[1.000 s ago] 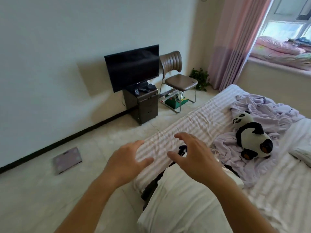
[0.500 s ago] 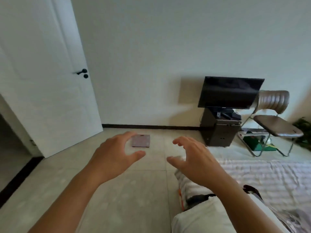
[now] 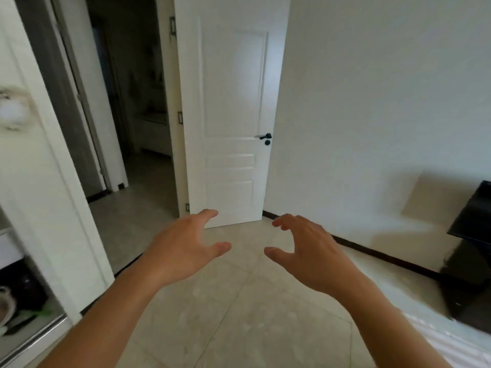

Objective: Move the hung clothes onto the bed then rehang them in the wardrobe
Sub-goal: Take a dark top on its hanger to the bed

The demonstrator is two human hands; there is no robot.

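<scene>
White door with black handle, beige tiled floor, dark brown skirting, white wall.

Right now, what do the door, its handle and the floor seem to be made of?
Door: probably painted wood or composite, smooth white with moulded panels.
Handle: likely metal, matt black.
Floor: apparently ceramic tile, pale beige, with grout lines and a faint sheen.

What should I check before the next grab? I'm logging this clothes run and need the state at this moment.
1. Left hand free: ok, fingers spread, holding nothing.
2. Right hand free: ok, also holding nothing.
3. Floor ahead free of obstacles: ok.
4. Wardrobe within view: ok, at the left edge, blurred.
5. Hung clothes visible inside: cannot tell.
6. Door out of the path: ok, swung against the wall.
</scene>
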